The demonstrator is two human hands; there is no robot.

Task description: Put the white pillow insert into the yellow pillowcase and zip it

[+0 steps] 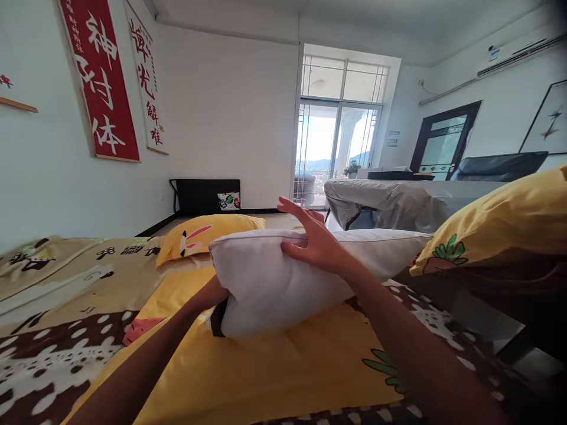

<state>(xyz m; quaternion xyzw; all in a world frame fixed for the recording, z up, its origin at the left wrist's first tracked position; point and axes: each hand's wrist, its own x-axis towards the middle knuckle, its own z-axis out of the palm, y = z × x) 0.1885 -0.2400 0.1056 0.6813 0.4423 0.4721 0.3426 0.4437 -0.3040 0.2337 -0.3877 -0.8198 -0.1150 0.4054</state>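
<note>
A white pillow [283, 289] without a cover stands tilted on its long side in front of me. My right hand [312, 239] is at its upper edge, thumb against the fabric and the other fingers stretched out above it. My left hand [218, 291] goes behind the pillow's left end, so its fingers are hidden. A dark strip or tag [218, 320] shows at the lower left corner. Underneath lies a flat yellow pillowcase [266, 372] with a carrot print.
A yellow pillow [206, 233] with a rabbit print lies behind on the left. Another yellow pillow [500, 218] is at the right. A patterned sheet [88, 301] spreads below. Beyond stand a plastic-covered table [376, 195] and a black bench-like piece [199, 195].
</note>
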